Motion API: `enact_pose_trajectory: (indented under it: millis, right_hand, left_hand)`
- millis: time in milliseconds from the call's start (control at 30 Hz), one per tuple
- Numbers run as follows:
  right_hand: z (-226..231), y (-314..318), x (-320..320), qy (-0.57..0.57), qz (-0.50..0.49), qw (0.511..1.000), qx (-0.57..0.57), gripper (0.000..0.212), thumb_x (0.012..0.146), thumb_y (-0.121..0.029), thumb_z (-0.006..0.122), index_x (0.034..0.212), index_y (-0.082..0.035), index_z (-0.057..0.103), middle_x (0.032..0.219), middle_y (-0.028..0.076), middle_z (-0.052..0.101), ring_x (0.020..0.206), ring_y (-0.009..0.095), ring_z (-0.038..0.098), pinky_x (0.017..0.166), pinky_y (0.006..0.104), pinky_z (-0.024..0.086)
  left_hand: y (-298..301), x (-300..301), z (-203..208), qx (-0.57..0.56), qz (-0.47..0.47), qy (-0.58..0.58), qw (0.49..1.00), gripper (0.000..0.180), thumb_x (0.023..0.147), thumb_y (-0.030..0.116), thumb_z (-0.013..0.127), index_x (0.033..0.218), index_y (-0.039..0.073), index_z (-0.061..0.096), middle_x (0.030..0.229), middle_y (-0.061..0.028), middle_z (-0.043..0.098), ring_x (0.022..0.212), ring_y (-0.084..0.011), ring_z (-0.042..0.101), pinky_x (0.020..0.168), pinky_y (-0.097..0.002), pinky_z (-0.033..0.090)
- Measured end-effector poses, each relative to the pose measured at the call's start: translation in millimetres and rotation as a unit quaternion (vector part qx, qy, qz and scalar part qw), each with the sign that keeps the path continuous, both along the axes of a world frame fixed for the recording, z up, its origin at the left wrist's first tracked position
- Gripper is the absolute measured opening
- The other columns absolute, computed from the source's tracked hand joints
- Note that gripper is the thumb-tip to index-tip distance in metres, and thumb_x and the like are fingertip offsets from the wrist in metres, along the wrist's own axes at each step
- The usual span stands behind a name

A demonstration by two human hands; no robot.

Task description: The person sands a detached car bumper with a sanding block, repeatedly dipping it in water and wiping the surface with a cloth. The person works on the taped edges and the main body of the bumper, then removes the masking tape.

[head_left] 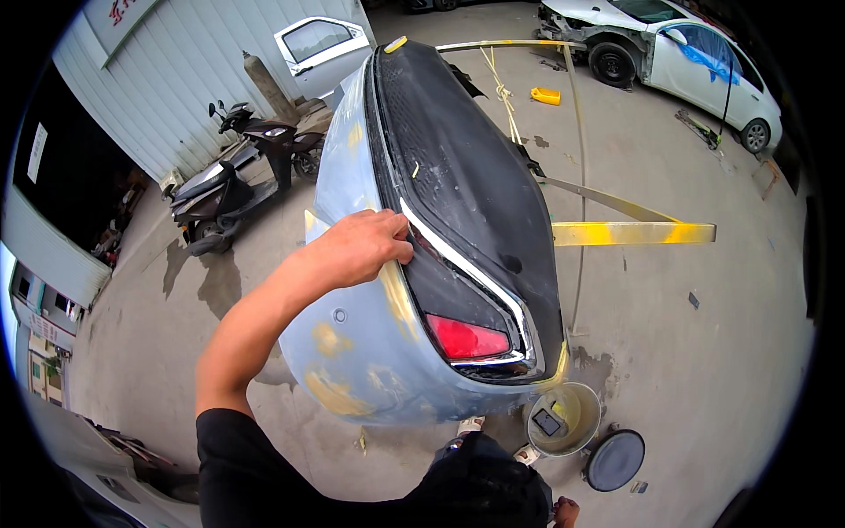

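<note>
A car bumper (339, 308), grey with yellowish sanded patches, rests on a stand in front of me. Its black lower section (466, 167) has a chrome strip (458, 260) and a red reflector (466, 337). My left hand (365, 249) is closed, its fingertips curled down at the seam between the grey skin and the black trim. Whatever lies under those fingers is hidden. Low beside my body is my right hand (565, 512), partly cut off by the picture's lower edge and away from the bumper; its fingers are hard to make out.
Yellow-marked stand bars (634, 233) jut out to the right. By my feet are a bucket (585, 422) holding a dark block and a round black stool (614, 460). A scooter (238, 185) stands left; a yellow jug (546, 95) and a partly dismantled white car (687, 70) are farther right.
</note>
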State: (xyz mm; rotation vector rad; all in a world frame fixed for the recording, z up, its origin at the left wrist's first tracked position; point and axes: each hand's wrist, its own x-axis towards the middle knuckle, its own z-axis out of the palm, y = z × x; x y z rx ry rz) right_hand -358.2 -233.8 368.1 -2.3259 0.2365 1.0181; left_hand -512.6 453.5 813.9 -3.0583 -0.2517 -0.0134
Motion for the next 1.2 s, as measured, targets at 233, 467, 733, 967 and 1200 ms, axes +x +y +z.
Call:
enact_pose_trajectory:
  millis: [233, 467, 733, 967, 1200]
  right_hand:
    - [-56.3, -26.1, 13.4, 0.059, -0.182, 0.978, 0.089, 0.009, 0.086, -0.004, 0.056, 0.082, 0.002, 0.06, 0.062, 0.005, 0.054, 0.049, 0.014, 0.049, 0.044, 0.0288, 0.04]
    - [-4.1, 12.7, -5.8, 0.039, -0.159, 0.986, 0.036, 0.018, 0.086, -0.013, 0.061, 0.094, 0.002, 0.067, 0.074, 0.006, 0.063, 0.061, 0.015, 0.06, 0.051, 0.0294, 0.048]
    - [63.0, 183.8, 73.1, -0.15, -0.006, 0.97, 0.193, 0.019, 0.091, -0.016, 0.067, 0.099, 0.0, 0.072, 0.076, 0.001, 0.066, 0.065, 0.007, 0.057, 0.058, 0.0234, 0.045]
    - [173.4, 358.4, 124.6, -0.186, 0.138, 0.945, 0.229, 0.036, 0.087, -0.03, 0.074, 0.106, 0.0, 0.074, 0.09, 0.009, 0.075, 0.082, 0.015, 0.069, 0.078, 0.0306, 0.054]
    - [151.0, 390.2, 143.9, -0.142, 0.176, 0.938, 0.262, 0.035, 0.085, -0.032, 0.074, 0.105, -0.003, 0.076, 0.094, 0.009, 0.076, 0.087, 0.018, 0.07, 0.082, 0.0319, 0.053]
  left_hand:
    - [2.0, 1.6, 9.0, 0.022, -0.02, 0.051, 0.998, 0.013, 0.082, 0.001, 0.059, 0.086, 0.011, 0.067, 0.094, -0.0059, 0.057, 0.098, -0.0246, 0.059, 0.084, -0.0383, 0.048]
    - [4.8, 21.2, 13.2, 0.009, -0.024, 0.107, 0.994, 0.008, 0.084, 0.002, 0.06, 0.082, 0.009, 0.061, 0.096, -0.0067, 0.059, 0.099, -0.0269, 0.058, 0.086, -0.0401, 0.046]
    - [4.9, 24.7, 17.0, 0.011, -0.042, 0.088, 0.995, 0.005, 0.081, 0.007, 0.068, 0.081, 0.008, 0.063, 0.092, -0.0067, 0.058, 0.095, -0.0268, 0.057, 0.082, -0.0391, 0.045]
    - [2.9, 19.1, 13.4, 0.011, -0.022, 0.064, 0.998, 0.003, 0.082, 0.009, 0.069, 0.081, 0.007, 0.066, 0.089, -0.007, 0.057, 0.094, -0.0261, 0.057, 0.082, -0.0393, 0.046]
    - [-1.1, 18.7, 14.5, 0.002, -0.007, 0.058, 0.998, 0.002, 0.082, 0.008, 0.068, 0.081, 0.007, 0.066, 0.089, -0.0073, 0.057, 0.093, -0.0266, 0.057, 0.083, -0.0391, 0.045]
